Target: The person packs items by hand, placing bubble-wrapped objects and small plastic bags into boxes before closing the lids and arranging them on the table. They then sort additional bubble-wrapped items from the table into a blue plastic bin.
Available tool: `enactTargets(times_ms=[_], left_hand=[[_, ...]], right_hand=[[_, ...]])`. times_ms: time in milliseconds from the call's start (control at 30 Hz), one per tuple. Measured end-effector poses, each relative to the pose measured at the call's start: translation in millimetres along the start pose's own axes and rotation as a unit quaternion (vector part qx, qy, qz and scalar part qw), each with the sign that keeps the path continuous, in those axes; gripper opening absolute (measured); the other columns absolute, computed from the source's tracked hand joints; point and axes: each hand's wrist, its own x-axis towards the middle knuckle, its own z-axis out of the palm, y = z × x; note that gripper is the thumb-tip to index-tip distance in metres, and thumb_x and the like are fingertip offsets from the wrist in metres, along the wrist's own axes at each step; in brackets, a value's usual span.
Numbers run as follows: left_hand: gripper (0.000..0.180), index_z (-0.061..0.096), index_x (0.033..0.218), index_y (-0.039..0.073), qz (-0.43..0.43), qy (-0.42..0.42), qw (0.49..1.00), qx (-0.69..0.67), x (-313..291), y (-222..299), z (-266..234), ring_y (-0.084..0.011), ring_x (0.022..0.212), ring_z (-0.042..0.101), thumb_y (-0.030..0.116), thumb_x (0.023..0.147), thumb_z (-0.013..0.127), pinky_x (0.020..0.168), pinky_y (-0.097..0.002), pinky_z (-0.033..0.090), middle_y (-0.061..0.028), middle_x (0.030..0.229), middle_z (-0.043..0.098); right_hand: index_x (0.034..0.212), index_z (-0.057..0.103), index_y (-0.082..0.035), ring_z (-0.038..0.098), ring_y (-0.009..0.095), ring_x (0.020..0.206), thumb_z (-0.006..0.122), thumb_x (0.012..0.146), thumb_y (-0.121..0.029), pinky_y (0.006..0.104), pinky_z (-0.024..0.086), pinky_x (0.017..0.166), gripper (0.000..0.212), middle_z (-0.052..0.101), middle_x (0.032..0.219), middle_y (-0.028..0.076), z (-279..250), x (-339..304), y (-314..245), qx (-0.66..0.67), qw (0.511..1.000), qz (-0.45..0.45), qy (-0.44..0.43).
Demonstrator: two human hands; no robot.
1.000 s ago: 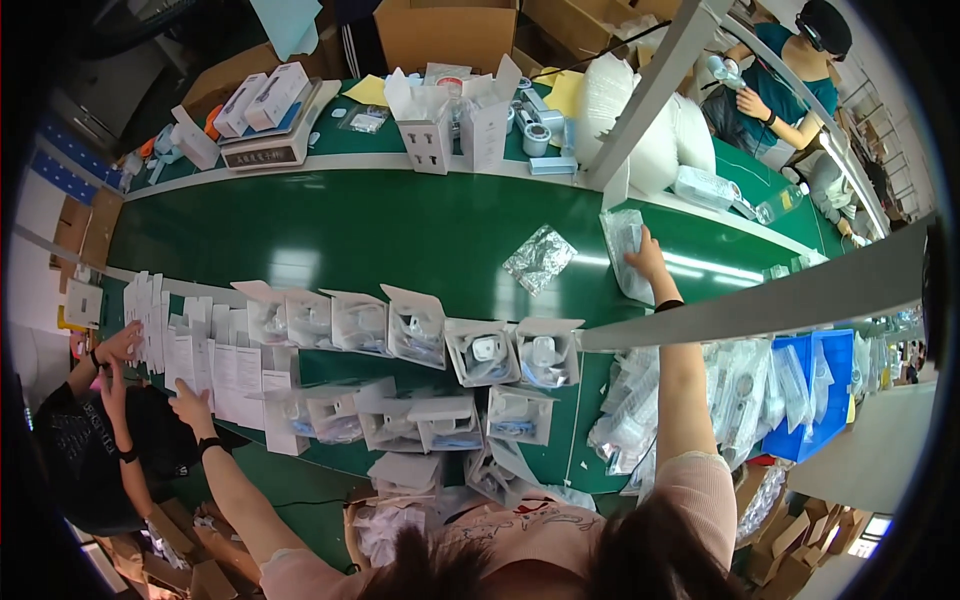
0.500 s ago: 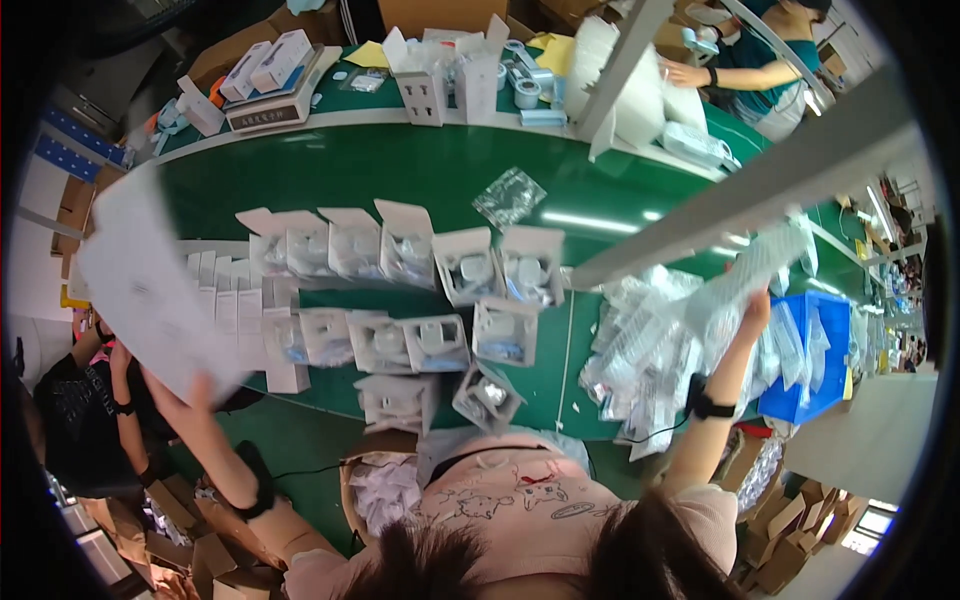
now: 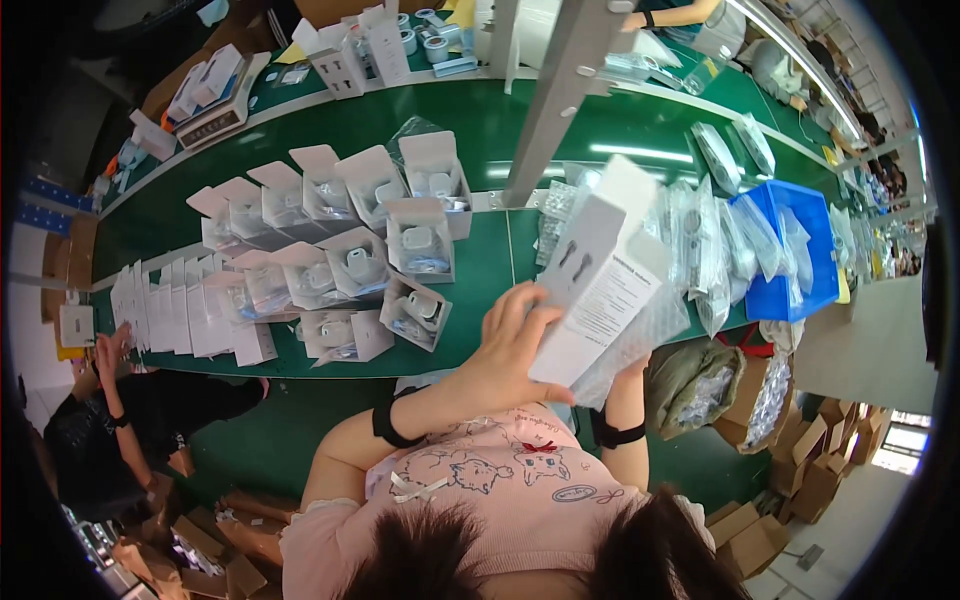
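Note:
My left hand (image 3: 510, 335) grips a tall white carton (image 3: 600, 285) with dark printed pictures and fine text on its sides, tilted in front of my chest. Behind and below the carton is a clear bubble-wrap bag (image 3: 655, 320). My right hand (image 3: 632, 372) holds that bag from below, its fingers largely hidden by the carton and plastic. To the left, open white boxes (image 3: 425, 245) stand in rows, with pale devices and clear plastic inside. Past the bag lies a pile of wrapped items (image 3: 705, 245) in clear plastic.
A blue bin (image 3: 825, 250) with plastic-wrapped pieces stands at the right. A grey metal post (image 3: 555, 110) rises from the green table (image 3: 480, 270). Slim white cartons (image 3: 185, 310) line the left. Another person's hand (image 3: 112, 345) is at the far left edge.
My left hand has brought the white carton from the far left to the middle. My right hand has moved the bubble-wrap bag left and nearer, against the carton. The view has shifted right.

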Motion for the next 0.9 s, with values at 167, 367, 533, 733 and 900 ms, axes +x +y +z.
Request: enactTargets(times_ms=[167, 367, 533, 733, 900], left_hand=[[0.08, 0.034, 0.117, 0.005, -0.091, 0.012, 0.971, -0.22, 32.9, -49.0, 32.2, -0.0291, 0.11, 0.036, 0.023, 0.053, 0.079, 0.081, -0.0369, 0.039, -0.0191, 0.123, 0.03], [0.084, 0.029, 0.121, 0.007, -0.126, -0.035, 0.937, -0.323, 48.8, -57.9, 29.3, -0.026, 0.108, 0.039, 0.012, 0.053, 0.077, 0.085, -0.0341, 0.038, -0.014, 0.124, 0.032], [0.095, 0.022, 0.127, 0.013, -0.021, -0.022, 0.996, -0.086, 46.7, -66.7, 40.9, -0.0321, 0.104, 0.041, 0.008, 0.049, 0.076, 0.085, -0.0367, 0.039, -0.0154, 0.116, 0.035], [0.098, 0.02, 0.129, 0.016, 0.006, 0.021, 1.0, -0.022, 34.9, -88.1, 79.6, -0.0366, 0.103, 0.04, 0.007, 0.049, 0.076, 0.084, -0.0396, 0.04, -0.0165, 0.111, 0.034], [0.095, 0.023, 0.127, 0.015, -0.044, 0.011, 0.998, -0.034, 33.2, -84.1, 71.9, -0.0359, 0.102, 0.041, 0.007, 0.049, 0.077, 0.084, -0.039, 0.04, -0.0165, 0.111, 0.036]], right_hand=[[0.132, 0.021, -0.005, 0.037, 0.026, 0.117, 0.055, 0.063, -0.016, 0.0354, 0.031, 0.097, 0.077, 0.035, 0.129, 0.011, -43.6, -8.7, 3.6, -0.082, 0.993, 0.079, 0.01], [0.134, 0.018, -0.009, 0.041, 0.024, 0.112, 0.054, 0.045, -0.006, 0.0345, 0.034, 0.094, 0.096, 0.037, 0.126, 0.009, -34.4, -6.7, -12.1, -0.187, 0.971, 0.147, -0.037], [0.132, 0.02, -0.009, 0.041, 0.025, 0.111, 0.061, 0.055, -0.015, 0.0377, 0.037, 0.091, 0.088, 0.037, 0.124, 0.011, -50.9, -7.3, -32.5, -0.24, 0.961, 0.109, -0.078], [0.127, 0.023, -0.009, 0.043, 0.025, 0.107, 0.063, 0.068, -0.014, 0.0384, 0.04, 0.087, 0.072, 0.04, 0.117, 0.013, 14.8, 8.7, -51.6, 0.061, 0.982, -0.16, 0.075], [0.124, 0.022, -0.009, 0.045, 0.023, 0.102, 0.058, 0.073, 0.002, 0.0358, 0.04, 0.084, 0.063, 0.041, 0.113, 0.012, 29.6, 45.7, -26.2, -0.034, 0.938, -0.244, 0.243]])
